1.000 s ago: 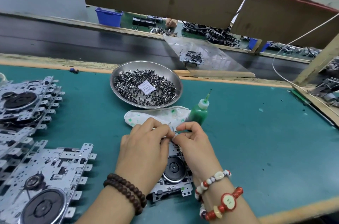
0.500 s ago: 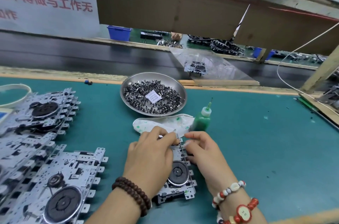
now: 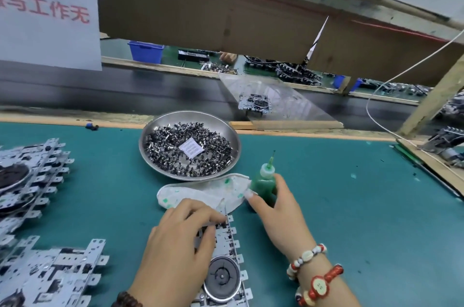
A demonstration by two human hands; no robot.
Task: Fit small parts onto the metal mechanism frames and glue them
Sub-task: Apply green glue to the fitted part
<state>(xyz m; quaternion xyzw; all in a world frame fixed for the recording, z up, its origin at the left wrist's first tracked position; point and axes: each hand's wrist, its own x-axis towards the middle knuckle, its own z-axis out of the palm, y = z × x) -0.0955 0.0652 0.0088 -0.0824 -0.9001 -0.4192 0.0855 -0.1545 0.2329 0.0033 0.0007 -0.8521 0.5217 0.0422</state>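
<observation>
A metal mechanism frame (image 3: 227,266) with a dark round wheel lies on the green mat in front of me. My left hand (image 3: 180,238) rests on its upper part, fingers curled down onto the metal and holding it in place. My right hand (image 3: 278,211) has reached forward and grips a small green glue bottle (image 3: 263,182) with a pointed nozzle, which stands upright on the mat. A white cloth (image 3: 200,193) spotted with green lies just behind the frame. Whether a small part sits under my left fingers is hidden.
A steel bowl (image 3: 148,135) heaped with small dark metal parts and a paper slip stands behind the cloth. Stacks of frames (image 3: 32,181) fill the left side, more at the lower left (image 3: 50,276). A dark conveyor belt (image 3: 100,95) runs behind, carrying one frame (image 3: 254,103).
My right hand left the frame and moved forward to the glue bottle, closing around it. My left hand stayed on the frame. The head camera moved closer.
</observation>
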